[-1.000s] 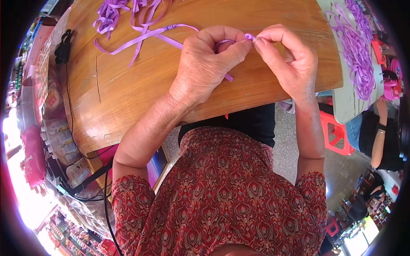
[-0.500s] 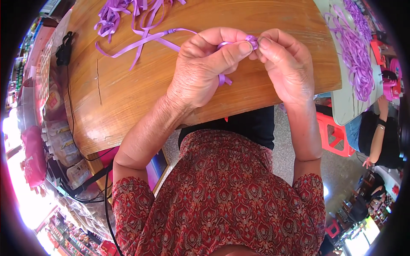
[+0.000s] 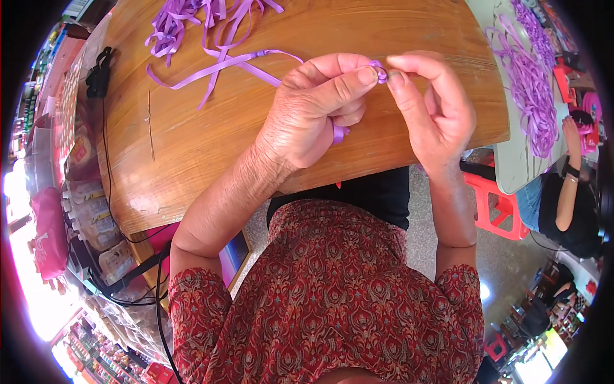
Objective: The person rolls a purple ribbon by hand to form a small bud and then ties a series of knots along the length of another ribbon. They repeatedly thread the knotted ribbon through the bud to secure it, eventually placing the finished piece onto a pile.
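Note:
A narrow purple ribbon (image 3: 378, 72) is pinched between the thumb and forefinger of my left hand (image 3: 316, 105), with a small loop or knot standing out at the fingertips. The ribbon's short tail (image 3: 339, 132) shows below the curled fingers; the rest inside the palm is hidden. Just right of the loop is my right hand (image 3: 438, 102), its thumb and forefinger parted and nothing visible between them. A long ribbon strip with a knot (image 3: 261, 54) lies on the wooden table (image 3: 211, 147), left of my left hand.
A heap of purple ribbons (image 3: 171, 29) lies at the table's far left. More ribbons (image 3: 536, 109) cover a pale table on the right. A black cable (image 3: 99, 73) runs down the left edge. A red stool (image 3: 495, 205) and another person (image 3: 559, 205) are at right.
My right thumb and forefinger have come off the ribbon loop and spread apart. My left hand keeps its pinch on the ribbon and has shifted slightly.

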`<state>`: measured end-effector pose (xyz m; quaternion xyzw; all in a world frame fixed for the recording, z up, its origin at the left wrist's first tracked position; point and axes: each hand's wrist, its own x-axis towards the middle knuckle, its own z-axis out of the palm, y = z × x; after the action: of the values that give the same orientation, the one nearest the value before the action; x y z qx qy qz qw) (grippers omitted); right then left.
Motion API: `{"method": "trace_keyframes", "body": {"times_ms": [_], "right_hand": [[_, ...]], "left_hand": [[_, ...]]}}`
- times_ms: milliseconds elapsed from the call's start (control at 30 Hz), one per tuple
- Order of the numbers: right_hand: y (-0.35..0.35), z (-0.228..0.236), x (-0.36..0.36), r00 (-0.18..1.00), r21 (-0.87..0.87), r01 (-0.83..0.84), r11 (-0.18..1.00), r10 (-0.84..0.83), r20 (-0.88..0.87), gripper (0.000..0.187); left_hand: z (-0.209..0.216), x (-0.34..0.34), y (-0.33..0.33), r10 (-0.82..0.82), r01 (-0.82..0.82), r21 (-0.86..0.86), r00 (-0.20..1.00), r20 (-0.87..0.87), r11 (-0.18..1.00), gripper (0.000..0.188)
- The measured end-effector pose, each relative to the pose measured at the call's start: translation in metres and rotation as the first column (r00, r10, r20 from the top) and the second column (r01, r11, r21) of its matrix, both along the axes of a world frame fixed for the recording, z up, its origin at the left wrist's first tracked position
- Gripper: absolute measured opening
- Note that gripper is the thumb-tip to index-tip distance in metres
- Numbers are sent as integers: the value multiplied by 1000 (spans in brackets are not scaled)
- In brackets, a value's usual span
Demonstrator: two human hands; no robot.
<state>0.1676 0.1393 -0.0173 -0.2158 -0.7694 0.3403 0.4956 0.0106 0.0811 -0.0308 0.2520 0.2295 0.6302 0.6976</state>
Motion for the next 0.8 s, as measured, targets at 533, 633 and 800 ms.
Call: {"method": "trace_keyframes", "body": {"times_ms": [533,633,800], "right_hand": [[8,9,0,997,277,32,960,-49,58,14],[9,6,2,998,242,-8,970,-7,61,13],[12,-8,8,955,-230,-241,943,188,-229,14]], "left_hand": [[0,0,-1,30,-42,-93,991,-129,995,11],[1,1,-3,49,-67,-97,983,-180,993,13],[16,10,-7,88,-132,-72,893,-441,989,16]]}}
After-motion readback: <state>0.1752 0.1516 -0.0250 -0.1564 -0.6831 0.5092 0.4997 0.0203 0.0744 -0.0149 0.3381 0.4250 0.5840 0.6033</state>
